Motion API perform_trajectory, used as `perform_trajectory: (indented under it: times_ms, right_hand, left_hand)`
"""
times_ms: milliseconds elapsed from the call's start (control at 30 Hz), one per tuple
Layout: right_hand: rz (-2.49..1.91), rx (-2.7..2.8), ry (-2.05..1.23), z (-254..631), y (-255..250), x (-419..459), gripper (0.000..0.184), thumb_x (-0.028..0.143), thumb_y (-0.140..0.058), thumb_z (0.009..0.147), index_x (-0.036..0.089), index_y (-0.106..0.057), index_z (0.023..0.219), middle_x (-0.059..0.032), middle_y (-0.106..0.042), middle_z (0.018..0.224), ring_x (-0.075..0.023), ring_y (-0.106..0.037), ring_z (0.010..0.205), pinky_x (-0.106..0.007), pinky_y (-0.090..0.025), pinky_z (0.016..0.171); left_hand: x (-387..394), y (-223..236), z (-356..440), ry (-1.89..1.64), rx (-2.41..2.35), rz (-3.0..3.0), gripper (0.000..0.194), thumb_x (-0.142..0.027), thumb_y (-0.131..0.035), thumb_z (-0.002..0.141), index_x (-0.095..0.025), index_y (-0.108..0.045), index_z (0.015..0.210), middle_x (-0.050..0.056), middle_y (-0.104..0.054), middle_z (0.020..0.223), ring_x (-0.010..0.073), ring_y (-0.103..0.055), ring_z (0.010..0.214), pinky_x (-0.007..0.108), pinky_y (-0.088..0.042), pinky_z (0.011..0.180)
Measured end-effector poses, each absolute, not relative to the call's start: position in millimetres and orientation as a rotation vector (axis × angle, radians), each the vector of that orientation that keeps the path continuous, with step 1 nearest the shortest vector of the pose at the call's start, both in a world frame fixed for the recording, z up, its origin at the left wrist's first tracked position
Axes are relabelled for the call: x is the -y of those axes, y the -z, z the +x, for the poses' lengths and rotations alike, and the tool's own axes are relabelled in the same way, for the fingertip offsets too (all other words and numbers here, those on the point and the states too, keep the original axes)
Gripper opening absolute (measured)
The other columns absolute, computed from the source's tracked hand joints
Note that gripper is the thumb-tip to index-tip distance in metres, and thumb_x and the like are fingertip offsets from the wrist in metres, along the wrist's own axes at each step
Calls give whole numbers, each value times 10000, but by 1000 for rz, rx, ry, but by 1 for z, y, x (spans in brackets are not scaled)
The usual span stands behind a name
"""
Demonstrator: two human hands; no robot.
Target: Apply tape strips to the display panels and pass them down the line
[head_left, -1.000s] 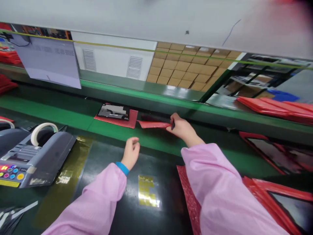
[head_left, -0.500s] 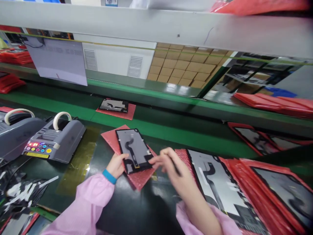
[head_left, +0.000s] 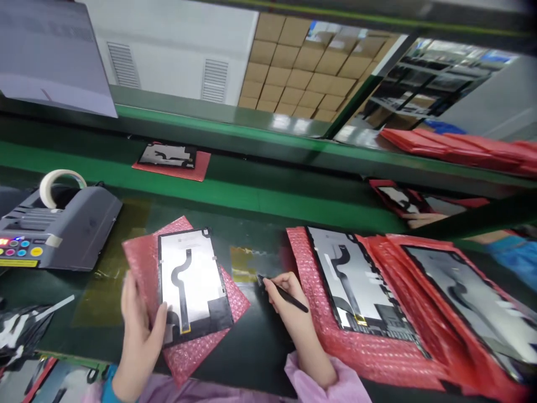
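My left hand (head_left: 140, 330) grips the left side of a display panel (head_left: 197, 274), its thumb at the panel's lower left edge. The panel has a silvery back, a curved black flex cable and black lower corners. Under it lies a pink-red bubble-wrap bag (head_left: 145, 260), set at an angle. Held in my right hand (head_left: 291, 305) is a slim black tool (head_left: 293, 300) with a thicker far end; its exact kind is unclear. That hand is low over the bench, between the panel and a second display panel (head_left: 348, 280) on red bubble wrap.
A grey tape dispenser (head_left: 79, 235) stands left, with tape scraps (head_left: 25, 330) below it. Another panel (head_left: 168, 155) lies on the green strip behind. Red bags and a further panel (head_left: 465, 296) fill the right, where another person's hand (head_left: 428, 219) and blue sleeve reach in.
My view has tipped downward. My left hand and its panel are nearer to me. My right hand has moved away from the panel's lower right corner; another person's arm has appeared at the right.
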State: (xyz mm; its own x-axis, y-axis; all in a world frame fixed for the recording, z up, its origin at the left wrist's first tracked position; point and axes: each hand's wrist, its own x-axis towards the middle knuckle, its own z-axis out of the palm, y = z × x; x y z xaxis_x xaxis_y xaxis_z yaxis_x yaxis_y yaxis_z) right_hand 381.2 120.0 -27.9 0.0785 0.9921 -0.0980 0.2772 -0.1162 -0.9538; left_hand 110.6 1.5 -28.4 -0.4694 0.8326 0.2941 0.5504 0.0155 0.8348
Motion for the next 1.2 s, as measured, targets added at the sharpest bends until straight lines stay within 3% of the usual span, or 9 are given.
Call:
perform_trajectory:
  times_ms: [67,233,333,500,700,900,1067,1200]
  right_hand:
    - [-1559,1342,-1027,382,28,-117,420,615,-730,742,254,-516,719,46,-525,554,-153,-488,489,-276,-363,468]
    - [-1589,1347,-1069,388,29,-111,400,587,-727,759,253,-509,726,56,-511,558,-130,-439,454,-266,-337,443]
    - [-1596,1338,-1181,392,30,-109,388,571,-718,782,254,-496,755,69,-496,541,-110,-396,409,-246,-288,397]
    - [-1638,1315,-1239,391,31,-113,452,635,-721,738,241,-501,717,50,-540,527,-93,-387,352,-227,-244,343]
    - [-1585,1316,-1197,389,28,-117,457,630,-753,702,224,-548,659,11,-612,533,-104,-445,382,-234,-314,370]
    - [-1273,1369,-1174,378,22,-98,356,452,-741,818,236,-513,650,18,-639,559,-144,-612,540,-271,-490,580]
    - [-1017,1406,-1467,345,22,-64,289,358,-690,886,231,-514,695,7,-686,610,-123,-605,476,-260,-502,538]
    - [-990,1476,-1646,323,26,-48,297,366,-679,895,230,-500,700,11,-683,585,-130,-639,494,-247,-517,535]
  left_hand:
    - [10,28,112,-1273,-2071,1803,865,-176,-566,931,-331,-30,1592,79,-37,1684,346,1,1534,619,-162,1204]
    - [20,30,114,-688,-1791,2371,792,-171,-531,943,-296,-98,1594,131,-36,1677,440,-53,1515,679,-395,1053]
    - [15,32,117,-642,-1831,2388,796,-199,-539,941,-265,-88,1594,176,-15,1670,479,-50,1503,705,-407,1018]
    - [9,30,120,-591,-1811,2411,671,-214,-535,944,-206,-243,1548,204,-31,1663,499,-41,1496,719,-404,1012]
    - [11,28,120,-613,-1787,2371,601,-184,-538,943,-201,-319,1502,195,-73,1660,483,-37,1503,721,-396,1026]
    - [12,24,118,-760,-1704,2233,604,-142,-532,939,-198,-296,1492,214,-240,1614,414,-113,1517,708,-366,1078]
    - [13,17,105,-874,-1547,2097,456,-149,-515,956,-208,-369,1384,168,-527,1445,296,-286,1493,598,-388,1137]
    - [14,16,95,-684,-1511,2136,394,-170,-565,947,-220,-459,1324,108,-619,1368,289,-358,1461,559,-409,1142]
